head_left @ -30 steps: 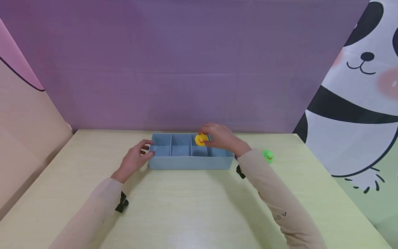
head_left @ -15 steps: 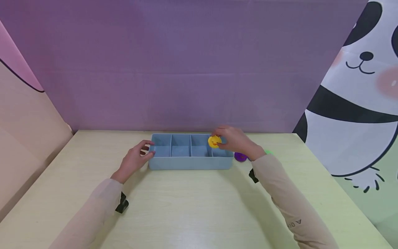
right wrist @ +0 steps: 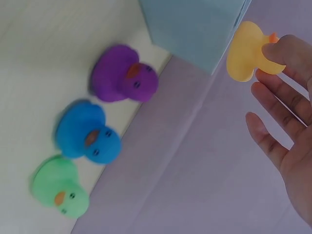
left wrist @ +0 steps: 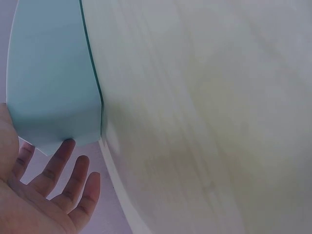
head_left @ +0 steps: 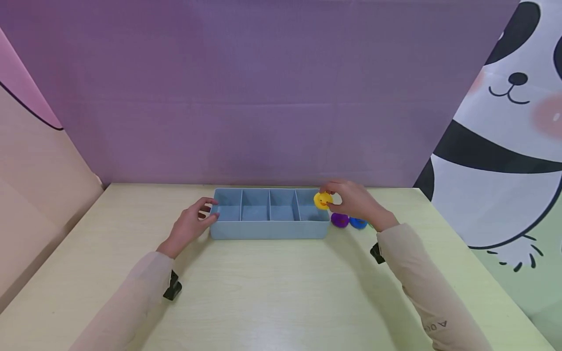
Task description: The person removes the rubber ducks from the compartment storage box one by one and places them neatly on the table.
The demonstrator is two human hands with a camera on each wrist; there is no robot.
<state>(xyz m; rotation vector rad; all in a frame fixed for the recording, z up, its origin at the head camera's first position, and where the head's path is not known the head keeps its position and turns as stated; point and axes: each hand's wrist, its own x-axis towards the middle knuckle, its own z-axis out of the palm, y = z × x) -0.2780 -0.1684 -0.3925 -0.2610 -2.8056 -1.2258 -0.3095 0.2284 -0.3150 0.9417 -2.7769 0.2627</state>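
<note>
My right hand (head_left: pixel 357 201) pinches a yellow rubber duck (head_left: pixel 322 200) between thumb and fingers, level with the right end of the blue-grey divided box (head_left: pixel 270 230). In the right wrist view the yellow duck (right wrist: pixel 246 51) is held by its head, beside the box's end wall (right wrist: pixel 190 34). My left hand (head_left: pixel 189 226) stays at the box's left end, thumb and fingers spread about its corner. Fingertips of the left hand (left wrist: pixel 44 195) touch the end wall in the left wrist view. The box's compartments look bare from above.
Right of the box a purple duck (right wrist: pixel 117 75), a blue duck (right wrist: pixel 87 131) and a green duck (right wrist: pixel 61 187) stand in a row on the pale wooden table (head_left: pixel 263 292). The right hand and wrist mostly hide the green one in the head view. A purple backdrop (head_left: pixel 263 97) rises behind.
My right hand has carried the yellow duck rightward over the box, from above the third compartment to its right end. The purple and blue ducks have come into sight. My left hand has kept still.
</note>
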